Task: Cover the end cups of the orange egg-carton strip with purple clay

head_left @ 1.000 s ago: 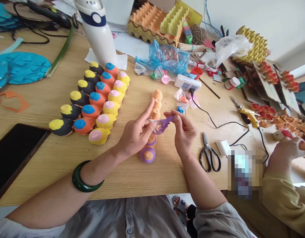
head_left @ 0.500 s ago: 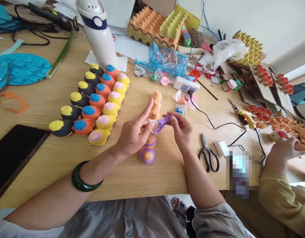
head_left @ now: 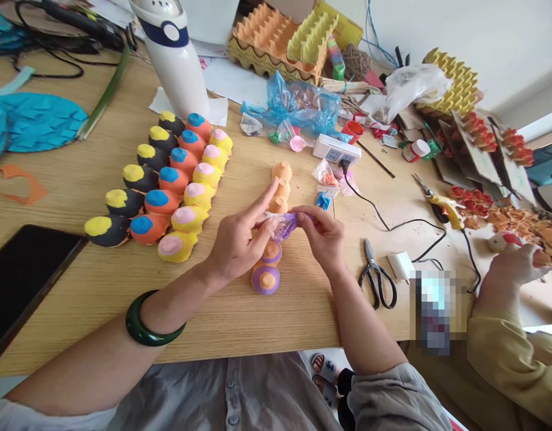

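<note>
Head: scissors (head_left: 370,265) near right hand (head_left: 323,238)

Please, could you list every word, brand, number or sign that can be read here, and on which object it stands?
No word, brand or number is readable.
White bottle: pale circle on dark band, no visible lettering.
Small jar: label too small to read.
Power strip: any markings too small to read.
Black phone: dark screen, no text.
Clear plastic with purple material: no visible print.
</note>
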A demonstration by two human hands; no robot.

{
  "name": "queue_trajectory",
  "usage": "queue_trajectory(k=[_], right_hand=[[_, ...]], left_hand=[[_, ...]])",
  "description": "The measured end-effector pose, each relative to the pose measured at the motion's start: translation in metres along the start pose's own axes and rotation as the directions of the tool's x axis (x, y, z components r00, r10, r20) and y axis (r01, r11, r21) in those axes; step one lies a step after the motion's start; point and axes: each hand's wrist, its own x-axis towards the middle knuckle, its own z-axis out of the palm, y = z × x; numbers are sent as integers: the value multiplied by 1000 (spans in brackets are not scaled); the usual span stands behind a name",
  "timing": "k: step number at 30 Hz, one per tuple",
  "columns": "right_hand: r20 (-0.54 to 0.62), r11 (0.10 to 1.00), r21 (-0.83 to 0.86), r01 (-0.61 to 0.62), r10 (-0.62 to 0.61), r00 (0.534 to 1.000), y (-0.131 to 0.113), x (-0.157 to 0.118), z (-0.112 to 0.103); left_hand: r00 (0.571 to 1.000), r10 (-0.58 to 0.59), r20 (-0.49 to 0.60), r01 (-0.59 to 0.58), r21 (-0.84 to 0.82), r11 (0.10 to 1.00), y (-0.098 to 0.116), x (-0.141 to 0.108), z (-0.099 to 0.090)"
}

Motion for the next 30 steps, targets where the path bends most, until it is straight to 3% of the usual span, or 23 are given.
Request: queue_trajectory(k=[3,7,12,21,28,30], right_hand=[[31,976,146,-159,157,987,-1,0,1],[77,982,123,-146,137,987,-4,1,2],[145,946,245,-213,182,973,-6,5,0],[70,863,351,-362,362,930,-5,7,3],[-110,866,424,-265,340,934,-1,9,-1],[-112,870,423,-252,326,939,-2,9,-1]], left_hand=[[1000,-19,1,19,-22,1000,1,0,-1],[1000,-20,7,21,-36,999,1,0,0],[998,-54,24,56,-87,995,1,0,0],[999,-32,-3,32,-113,993,0,2,-2],[998,38,-59,-40,-39,998,-7,3,0],[996,50,-72,-50,0,999,-9,4,0]])
